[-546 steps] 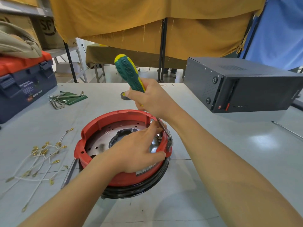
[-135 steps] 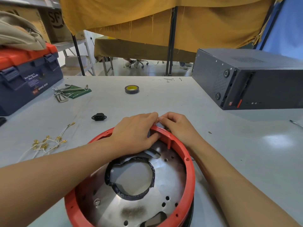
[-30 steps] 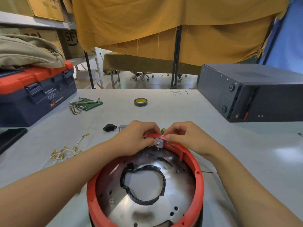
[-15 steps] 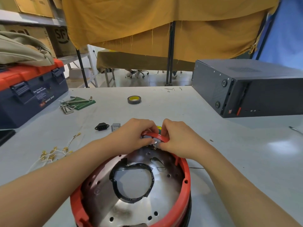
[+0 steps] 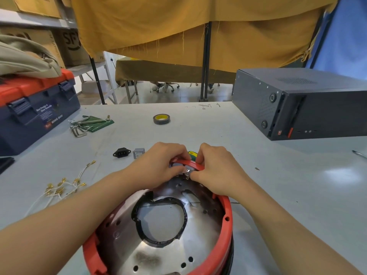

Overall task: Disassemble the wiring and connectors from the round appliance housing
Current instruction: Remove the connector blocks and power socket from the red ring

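Note:
The round red housing [image 5: 227, 219] with a shiny metal plate and a black-rimmed centre hole lies tilted toward me on the table. At its far rim a small grey connector with metal tabs [image 5: 186, 171] sits in the wall. My left hand [image 5: 158, 163] and my right hand [image 5: 214, 167] both pinch the rim and this connector from either side. Behind the hands the green-yellow screwdriver handle [image 5: 192, 154] peeks out. Removed white wires with brass terminals [image 5: 59, 189], a black socket [image 5: 121, 152] and a grey switch [image 5: 138, 153] lie to the left.
A blue and red toolbox [image 5: 35, 108] stands at the far left, hex keys on a green pouch [image 5: 89, 124] beside it. A tape roll [image 5: 161, 119] lies mid-table. A dark computer case [image 5: 297, 104] stands at the right, a thin metal rod [image 5: 359, 154] at the right edge.
Both hands stay at the far rim and have closed in tighter on the connector. The grey switch now lies beside the black socket, which was alone 4.5 s ago.

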